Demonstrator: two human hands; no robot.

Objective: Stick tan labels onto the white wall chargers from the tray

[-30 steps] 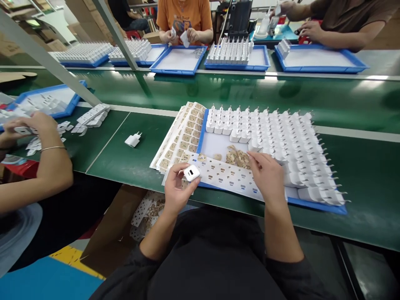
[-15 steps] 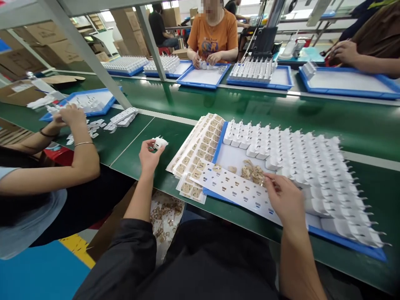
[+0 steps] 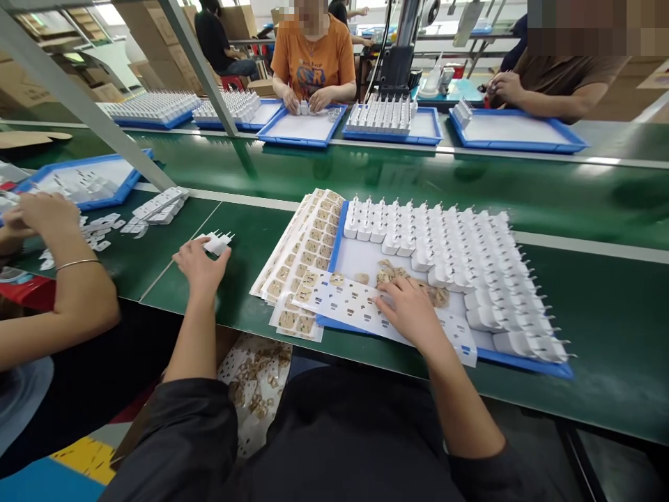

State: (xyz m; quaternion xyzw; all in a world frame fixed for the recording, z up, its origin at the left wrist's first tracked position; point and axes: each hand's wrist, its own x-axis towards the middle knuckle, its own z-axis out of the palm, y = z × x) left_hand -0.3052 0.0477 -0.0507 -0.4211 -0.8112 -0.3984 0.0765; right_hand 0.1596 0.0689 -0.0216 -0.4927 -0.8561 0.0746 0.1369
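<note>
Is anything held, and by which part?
Left hand is at the body of a white charger; grip unclear. Right hand, over the punched sheet: cannot tell.

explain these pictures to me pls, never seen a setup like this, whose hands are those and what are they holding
There is no machine here: the bare hands in the middle belong to the person wearing the camera. Every picture comes from that head camera, looking forward and down.

The left hand has its fingers around white plug pieces at the green table; how many, or how firmly gripped, I can't tell. The right hand is over a punched white sheet; its grip is unclear.

Beyond the sheet is a blue-rimmed tray with rows of white plugs, pins up, and brown scraps. The arm at far left is a co-worker's.
</note>
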